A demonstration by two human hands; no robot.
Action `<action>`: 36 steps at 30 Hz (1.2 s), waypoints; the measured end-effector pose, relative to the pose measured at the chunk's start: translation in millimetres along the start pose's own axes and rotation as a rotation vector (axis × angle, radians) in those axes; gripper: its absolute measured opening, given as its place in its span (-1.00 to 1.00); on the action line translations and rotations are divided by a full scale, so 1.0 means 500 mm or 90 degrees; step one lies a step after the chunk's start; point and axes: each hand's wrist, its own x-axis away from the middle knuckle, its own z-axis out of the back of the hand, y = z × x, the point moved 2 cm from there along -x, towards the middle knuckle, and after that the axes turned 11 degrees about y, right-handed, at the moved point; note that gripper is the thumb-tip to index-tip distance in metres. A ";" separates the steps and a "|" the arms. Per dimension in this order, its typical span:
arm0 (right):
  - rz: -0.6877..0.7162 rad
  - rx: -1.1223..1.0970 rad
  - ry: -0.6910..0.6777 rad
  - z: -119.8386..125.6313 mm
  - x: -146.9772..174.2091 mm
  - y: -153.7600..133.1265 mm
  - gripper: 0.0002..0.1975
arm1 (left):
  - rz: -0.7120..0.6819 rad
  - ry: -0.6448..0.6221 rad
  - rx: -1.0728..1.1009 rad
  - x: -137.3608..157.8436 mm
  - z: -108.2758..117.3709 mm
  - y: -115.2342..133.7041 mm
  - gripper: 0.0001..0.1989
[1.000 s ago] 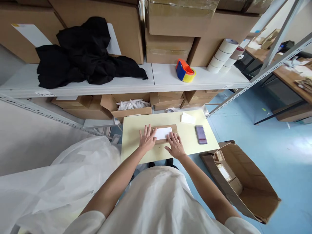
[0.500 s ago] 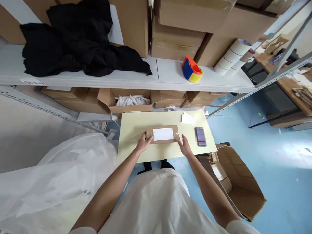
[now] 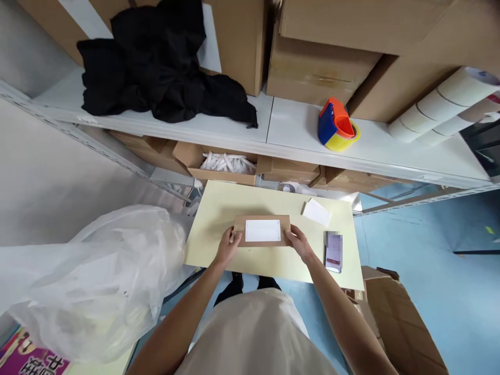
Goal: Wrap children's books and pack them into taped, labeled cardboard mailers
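A narrow brown cardboard box (image 3: pixel 262 243) with a white label (image 3: pixel 263 230) on top is held level over the pale yellow table (image 3: pixel 219 200). Its left end is gripped by my left hand (image 3: pixel 228 245), thumb toward the top face. My right hand (image 3: pixel 300 242) is closed on the opposite end, fingers behind the box. To the right of that hand lies a phone (image 3: pixel 333 252), partly blurred out. A stack of white labels or cards (image 3: pixel 316 212) rests farther back on the table.
Above the table's far side runs a grey shelf (image 3: pixel 234 133) holding black cloth (image 3: pixel 156 67), a tape dispenser (image 3: pixel 338 125) and white rolls (image 3: pixel 441 107). An open carton (image 3: pixel 222 174) of white items sits below. Clear plastic bags (image 3: pixel 113 276) bulge at left; a large open box (image 3: pixel 402 323) stands at right.
My right hand has closed on the box's right end, where it was more open before. The camera view has turned and shifted, so the shelf and table appear tilted.
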 end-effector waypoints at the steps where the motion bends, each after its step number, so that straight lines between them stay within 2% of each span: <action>1: -0.015 -0.010 -0.025 0.010 -0.004 0.001 -0.43 | 0.029 0.024 0.004 0.001 0.007 -0.001 -0.42; 4: -0.040 0.015 -0.102 0.032 -0.016 0.001 -0.46 | 0.096 0.014 0.016 0.011 0.016 0.003 -0.42; 6: -0.031 0.046 -0.130 0.033 -0.027 -0.001 -0.47 | 0.098 0.006 0.014 0.020 0.009 0.006 -0.43; 10: -0.026 0.097 -0.114 0.020 -0.044 -0.001 -0.45 | 0.042 0.065 -0.043 0.029 -0.008 0.008 -0.42; 16: 0.008 0.191 -0.128 0.014 -0.042 -0.003 -0.37 | 0.023 0.081 -0.122 0.032 -0.009 0.013 -0.48; 20: 0.011 0.185 -0.106 0.007 -0.038 -0.013 -0.37 | 0.007 0.102 -0.150 0.042 -0.002 0.027 -0.51; 23: -0.016 0.121 -0.084 0.027 -0.024 -0.026 -0.40 | -0.037 0.089 -0.161 0.054 -0.001 0.075 -0.51; 26: 0.007 0.014 0.002 0.107 0.029 -0.038 -0.40 | -0.141 0.028 -0.172 0.066 -0.029 0.173 -0.48; 28: 0.040 -0.038 0.127 0.189 0.096 -0.040 -0.40 | -0.235 -0.042 -0.171 0.075 -0.079 0.254 -0.48; 30: 0.072 -0.057 0.286 0.276 0.180 -0.034 -0.43 | -0.344 -0.139 -0.160 0.089 -0.164 0.331 -0.48; 33: 0.088 -0.072 0.508 0.398 0.309 0.004 -0.45 | -0.459 -0.350 -0.123 0.154 -0.347 0.409 -0.44; 36: 0.020 -0.073 0.691 0.501 0.428 0.093 -0.42 | -0.509 -0.544 -0.115 0.283 -0.525 0.432 -0.42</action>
